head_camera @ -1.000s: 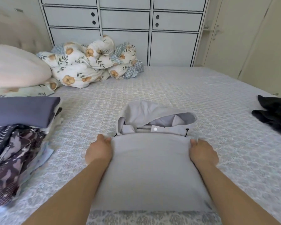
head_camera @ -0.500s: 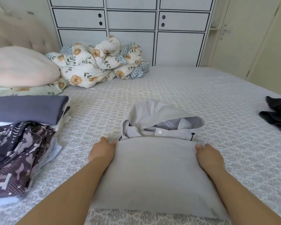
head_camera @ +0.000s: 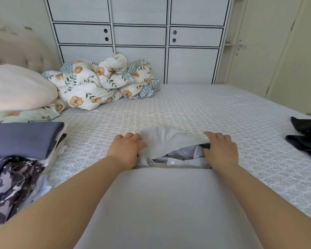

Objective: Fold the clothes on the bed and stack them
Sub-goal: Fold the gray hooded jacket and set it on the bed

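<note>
A: Where's the grey hoodie [head_camera: 165, 203]?
B: Folded flat on the bed [head_camera: 223, 112], nearest us, hood [head_camera: 169, 141] at its far end.
A: And the fingers?
B: Left hand [head_camera: 127, 150] and right hand [head_camera: 221, 150] each grip a side of the hood, fingers curled on cloth.
A: Beyond?
B: Folded stack [head_camera: 23, 139] left, black garment [head_camera: 307, 137] right, floral duvet [head_camera: 101, 81] farthest.

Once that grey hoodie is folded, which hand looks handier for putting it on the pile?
Probably the left hand: the stack of folded clothes lies on its side of the grey hoodie. The right hand would have to cross over; only the black garment lies near it.
</note>
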